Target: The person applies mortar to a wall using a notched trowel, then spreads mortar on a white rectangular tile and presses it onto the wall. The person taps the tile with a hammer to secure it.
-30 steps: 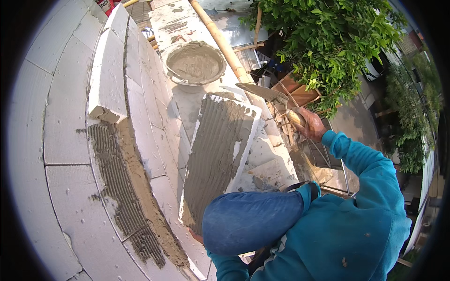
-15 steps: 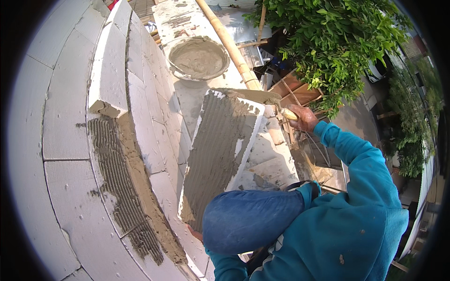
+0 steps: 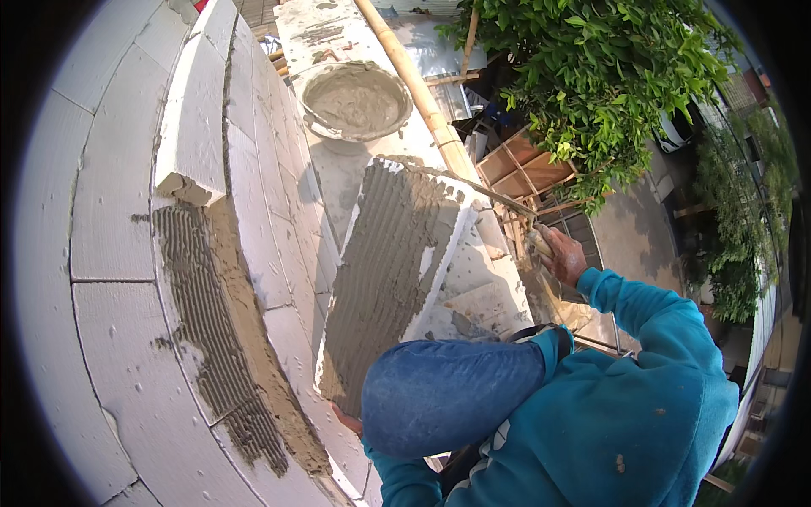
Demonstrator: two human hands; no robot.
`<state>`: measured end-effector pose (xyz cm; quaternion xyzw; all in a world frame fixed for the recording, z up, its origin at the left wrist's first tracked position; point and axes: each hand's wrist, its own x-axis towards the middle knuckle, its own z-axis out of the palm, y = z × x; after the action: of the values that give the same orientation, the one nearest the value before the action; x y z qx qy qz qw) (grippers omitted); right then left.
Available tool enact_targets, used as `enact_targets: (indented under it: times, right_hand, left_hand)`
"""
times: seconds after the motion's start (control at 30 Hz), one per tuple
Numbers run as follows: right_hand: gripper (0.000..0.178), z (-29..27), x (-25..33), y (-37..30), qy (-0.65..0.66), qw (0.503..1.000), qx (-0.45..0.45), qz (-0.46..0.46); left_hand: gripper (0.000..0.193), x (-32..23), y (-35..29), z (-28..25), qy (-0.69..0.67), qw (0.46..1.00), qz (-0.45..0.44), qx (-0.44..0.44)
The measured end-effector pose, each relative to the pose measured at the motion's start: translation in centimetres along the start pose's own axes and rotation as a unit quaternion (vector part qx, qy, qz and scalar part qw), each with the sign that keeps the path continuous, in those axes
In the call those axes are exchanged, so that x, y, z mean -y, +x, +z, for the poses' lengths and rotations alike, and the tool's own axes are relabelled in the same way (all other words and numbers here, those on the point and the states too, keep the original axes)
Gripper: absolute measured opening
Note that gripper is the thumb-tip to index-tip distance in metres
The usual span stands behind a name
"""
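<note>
**Sunlit platform (image 3: 477,296) along a pale block wall (image 3: 118,203), a mortar-coated block (image 3: 380,270) at its middle**

Nearest, a jean-clad knee (image 3: 456,393) hid the block's near end. The left hand (image 3: 347,420) showed at that end's left corner, probably to steady it; with the fingers mostly hidden, I could not tell whether that grip was clamped. The block sat on the platform, its ridged face turned up, likely so the blade could reach it whole. Right of its far end, the right hand's grip was closed around the handle of a trowel (image 3: 512,203), apparently so the blade could stand edge-on there. Left of the block, ridged mortar (image 3: 211,313) lined the wall beside a smoother brown strip (image 3: 253,338). Just beyond it stood a basin (image 3: 342,138) of mortar, presumably for easy reach; farther off, right of the block, hung leafy branches (image 3: 583,93).
</note>
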<state>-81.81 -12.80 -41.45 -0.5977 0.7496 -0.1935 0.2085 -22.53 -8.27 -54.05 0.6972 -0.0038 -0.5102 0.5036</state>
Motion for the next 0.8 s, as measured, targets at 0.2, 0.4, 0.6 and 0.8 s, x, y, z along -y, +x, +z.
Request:
enact_targets:
  times: [0.2, 0.4, 0.6, 0.8]
  right_hand:
    - [0.063, -4.1, 0.5, -4.2, -0.115, 0.993, 0.005, -0.014]
    - [0.06, -4.9, 0.8, 5.9, -0.155, 0.982, -0.1, -0.037]
    - [0.049, -6.5, 10.0, 25.3, -0.26, 0.935, -0.155, -0.184]
    - [0.033, -1.4, 13.0, 33.1, 0.048, 0.932, -0.244, -0.264]
  left_hand:
    - [0.081, -0.9, -0.8, 0.8, 0.004, 1.0, 0.009, -0.014]
    - [0.08, -0.8, -0.6, 0.8, -0.009, 0.999, 0.025, -0.021]
    - [0.076, 0.6, 1.4, -0.8, -0.057, 0.998, 0.022, 0.031]
    - [0.068, 1.5, 2.8, -1.9, -0.073, 0.997, 0.016, 0.03]
